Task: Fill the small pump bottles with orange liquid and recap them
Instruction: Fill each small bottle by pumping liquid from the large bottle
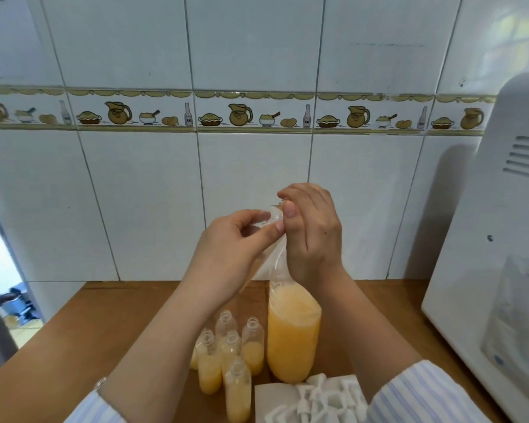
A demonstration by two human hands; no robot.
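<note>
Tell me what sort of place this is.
Most likely a home kitchen. The wall is tiled, with a border strip of painted jugs, pies and bowls. A wooden counter runs along it, and a white appliance stands at the right, possibly a fridge.

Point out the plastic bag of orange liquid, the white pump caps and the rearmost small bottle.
Plastic bag of orange liquid [293, 337], head view: its full lower body.
White pump caps [318, 398], head view: middle of the pile.
Rearmost small bottle [225, 322], head view: its clear shoulder.
</note>
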